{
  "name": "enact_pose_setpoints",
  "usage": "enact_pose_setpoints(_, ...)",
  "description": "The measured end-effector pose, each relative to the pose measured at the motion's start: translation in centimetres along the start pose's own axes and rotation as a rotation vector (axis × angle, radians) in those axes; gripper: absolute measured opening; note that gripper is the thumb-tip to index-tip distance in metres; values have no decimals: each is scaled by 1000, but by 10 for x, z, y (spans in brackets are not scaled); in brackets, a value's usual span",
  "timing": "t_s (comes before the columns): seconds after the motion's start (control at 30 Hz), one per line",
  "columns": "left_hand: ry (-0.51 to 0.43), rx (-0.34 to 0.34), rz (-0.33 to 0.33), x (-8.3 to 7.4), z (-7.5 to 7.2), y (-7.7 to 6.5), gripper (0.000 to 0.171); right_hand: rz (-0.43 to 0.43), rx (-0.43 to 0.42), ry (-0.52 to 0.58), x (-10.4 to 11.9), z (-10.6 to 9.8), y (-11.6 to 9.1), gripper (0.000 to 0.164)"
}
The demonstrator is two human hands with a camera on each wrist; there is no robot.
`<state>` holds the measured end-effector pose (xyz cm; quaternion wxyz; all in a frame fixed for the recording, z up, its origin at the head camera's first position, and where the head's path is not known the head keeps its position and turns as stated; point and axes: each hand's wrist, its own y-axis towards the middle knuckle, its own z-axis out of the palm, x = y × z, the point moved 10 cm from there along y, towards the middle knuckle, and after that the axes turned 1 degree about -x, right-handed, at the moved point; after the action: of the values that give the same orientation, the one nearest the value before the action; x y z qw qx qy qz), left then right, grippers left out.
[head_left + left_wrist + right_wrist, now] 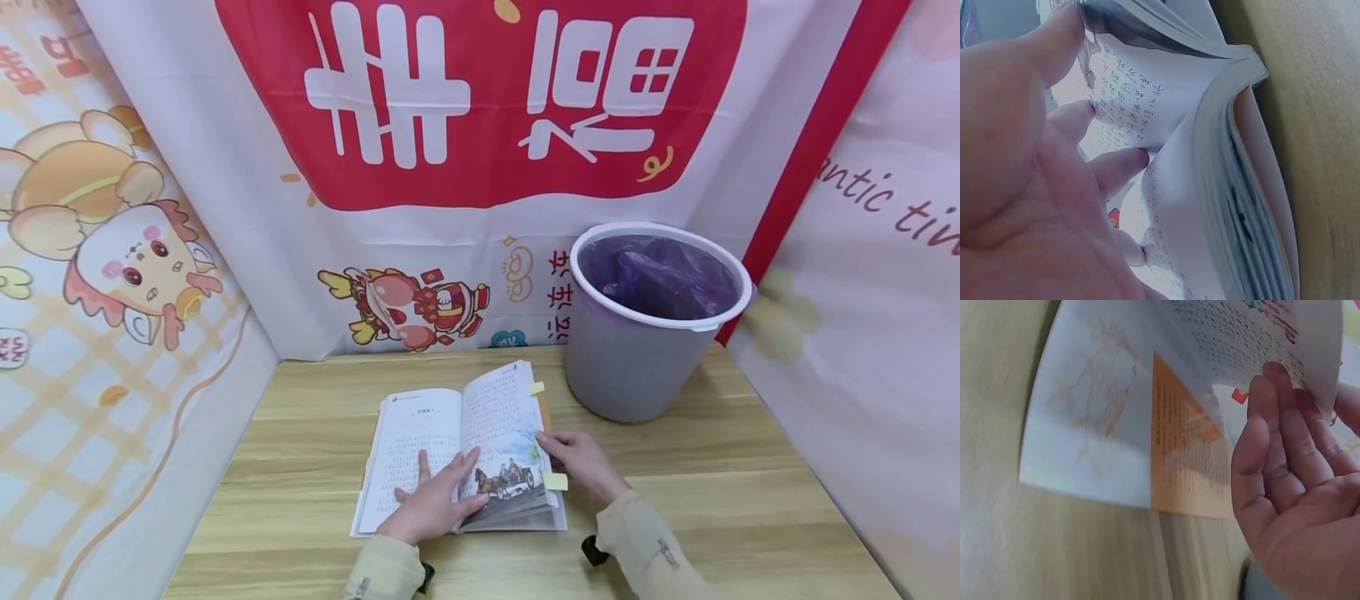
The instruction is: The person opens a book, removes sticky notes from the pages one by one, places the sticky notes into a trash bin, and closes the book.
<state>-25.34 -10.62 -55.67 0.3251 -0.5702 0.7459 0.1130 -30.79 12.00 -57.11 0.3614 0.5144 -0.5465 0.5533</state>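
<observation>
An open book (pixel 416 425) lies on the table, with printed text on both pages and a horse-and-carriage picture at the lower right. Spread across its lower middle, my left hand (pixel 433 503) rests fingertips on both pages near the spine. At the book's right edge, my right hand (pixel 587 463) pinches lifted pages between thumb and fingers. In the right wrist view, the fingers (pixel 1304 437) lie under these pages, above the back cover with its orange flap (pixel 1188 469). Two yellow tabs (pixel 556 482) stick out from the right-hand pages.
A grey bin (pixel 630 367) with a white rim and purple liner stands behind and right of the book. The wooden table (pixel 292 467) meets a printed cloth (pixel 487 292) at the back, with more printed cloths at both sides.
</observation>
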Motion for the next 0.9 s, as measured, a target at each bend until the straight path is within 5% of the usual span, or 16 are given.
enact_pose_setpoints(0.37, -82, -41, -11, 5, -9, -2, 75, 13, 11, 209, -7, 15, 2, 30)
enact_pose_setpoints(0.7, -175, -83, -18, 19, -20, -1, 68, 18, -53, 224, -11, 17, 0, 30)
enact_pose_setpoints(0.9, -403, -224, 24, 33, -56, -8, 59, 45, -113, 115, -17, 10, 0, 35)
